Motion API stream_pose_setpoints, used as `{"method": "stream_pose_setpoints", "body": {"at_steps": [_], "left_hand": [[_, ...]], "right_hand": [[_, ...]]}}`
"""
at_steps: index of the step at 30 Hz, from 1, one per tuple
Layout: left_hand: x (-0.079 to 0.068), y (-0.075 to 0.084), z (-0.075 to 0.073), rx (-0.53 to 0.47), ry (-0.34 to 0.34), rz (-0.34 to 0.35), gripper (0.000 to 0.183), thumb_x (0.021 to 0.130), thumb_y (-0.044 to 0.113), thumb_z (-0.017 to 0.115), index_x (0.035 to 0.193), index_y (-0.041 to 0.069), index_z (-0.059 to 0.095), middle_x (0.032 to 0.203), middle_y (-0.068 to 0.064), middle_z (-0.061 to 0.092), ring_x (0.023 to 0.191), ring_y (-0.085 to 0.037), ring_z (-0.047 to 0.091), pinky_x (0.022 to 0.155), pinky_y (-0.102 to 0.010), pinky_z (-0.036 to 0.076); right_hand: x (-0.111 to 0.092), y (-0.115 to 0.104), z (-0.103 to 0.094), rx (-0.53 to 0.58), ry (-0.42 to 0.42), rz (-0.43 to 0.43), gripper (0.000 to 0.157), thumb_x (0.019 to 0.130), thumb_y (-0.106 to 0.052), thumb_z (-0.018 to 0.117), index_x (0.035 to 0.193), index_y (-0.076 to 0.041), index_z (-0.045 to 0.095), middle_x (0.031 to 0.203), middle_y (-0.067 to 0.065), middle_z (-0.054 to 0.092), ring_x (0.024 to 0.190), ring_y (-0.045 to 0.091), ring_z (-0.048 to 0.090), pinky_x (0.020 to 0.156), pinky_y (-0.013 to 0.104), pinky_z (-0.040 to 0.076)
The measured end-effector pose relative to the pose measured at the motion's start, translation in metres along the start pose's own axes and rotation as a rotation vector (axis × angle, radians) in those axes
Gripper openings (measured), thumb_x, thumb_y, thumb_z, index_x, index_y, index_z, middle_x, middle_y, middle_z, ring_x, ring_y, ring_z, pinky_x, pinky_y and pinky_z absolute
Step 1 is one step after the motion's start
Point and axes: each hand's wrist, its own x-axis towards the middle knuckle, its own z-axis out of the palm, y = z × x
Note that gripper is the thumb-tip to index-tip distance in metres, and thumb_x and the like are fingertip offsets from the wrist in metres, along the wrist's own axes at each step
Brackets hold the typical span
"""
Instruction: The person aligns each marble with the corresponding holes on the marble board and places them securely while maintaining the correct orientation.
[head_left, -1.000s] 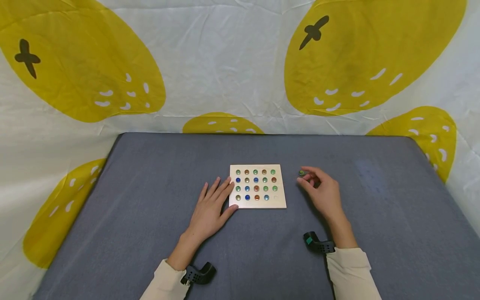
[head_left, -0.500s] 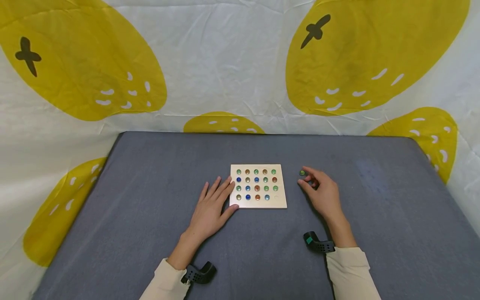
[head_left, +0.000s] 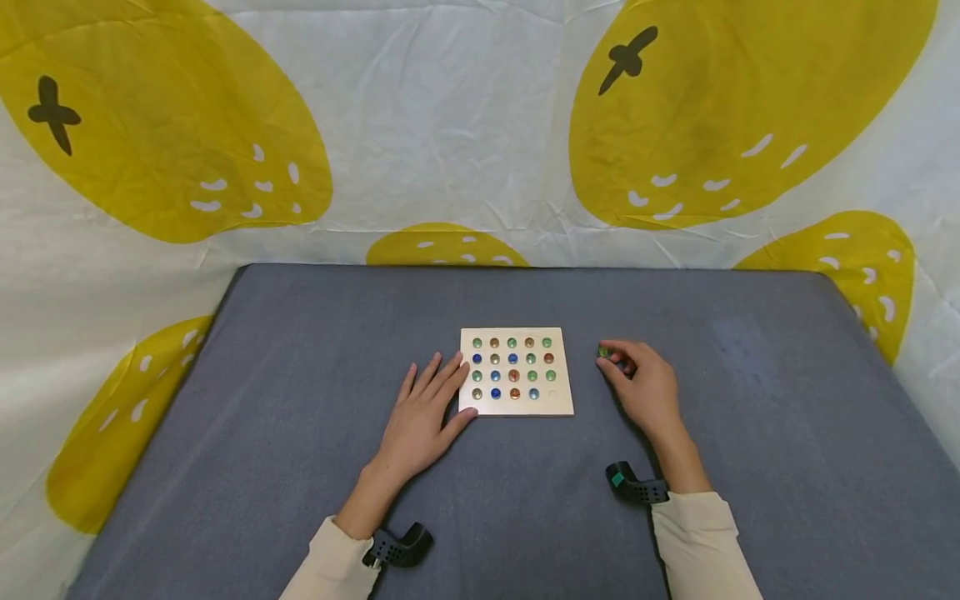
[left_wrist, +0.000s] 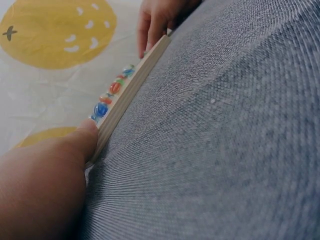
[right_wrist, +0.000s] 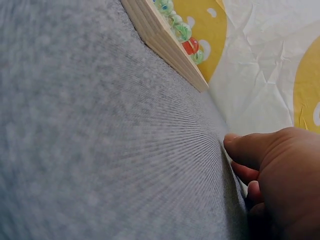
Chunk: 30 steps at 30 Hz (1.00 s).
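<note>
A pale wooden board [head_left: 517,408] lies on the table with rows of coloured glass marbles [head_left: 513,376] in its hollows. The hollow at its front right corner is bare. My left hand [head_left: 416,421] rests with straight, spread fingers along the board's left edge, the thumb [left_wrist: 86,137] against its front corner. To the right of the board, my right hand [head_left: 647,383] holds a green marble [head_left: 604,352] between thumb and forefinger, low over the cloth. In the right wrist view the thumb [right_wrist: 245,147] shows, while the marble is hidden.
Grey cloth [head_left: 300,375] covers the table. A white curtain with yellow fruit shapes [head_left: 450,125] hangs behind its far edge. Black wrist cameras [head_left: 401,547] sit at both wrists, close above the cloth.
The green marble has come from beside the right forefinger's tip to between the forefinger and thumb, which have closed together. The left hand and the board have stayed put.
</note>
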Motion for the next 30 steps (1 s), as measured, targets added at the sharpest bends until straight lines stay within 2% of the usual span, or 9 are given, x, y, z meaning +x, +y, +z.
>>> {"method": "stream_pose_setpoints", "body": {"at_steps": [8,30], "left_hand": [[0.0002,0.0004,-0.0009,-0.002,-0.002,-0.002,0.062,0.094,0.042,0.059,0.146,0.012,0.043,0.151,-0.003,0.036,0.141,-0.029,0.026,0.113,-0.054,0.015],[-0.0007,-0.0014,0.0015,0.009,-0.001,0.002,0.062,0.094,0.043,0.058,0.146,0.013,0.042,0.152,-0.003,0.035,0.14,-0.029,0.027,0.113,-0.054,0.015]], "right_hand": [[-0.0008,0.0002,0.0005,0.005,0.017,0.012,0.02,0.084,-0.008,0.074,0.104,-0.004,0.073,0.08,0.006,0.061,0.066,0.016,0.047,0.059,0.03,0.035],[-0.002,-0.0018,-0.0003,-0.009,-0.014,0.024,0.017,0.085,-0.009,0.073,0.101,-0.004,0.072,0.079,0.007,0.06,0.066,0.018,0.048,0.059,0.033,0.036]]}}
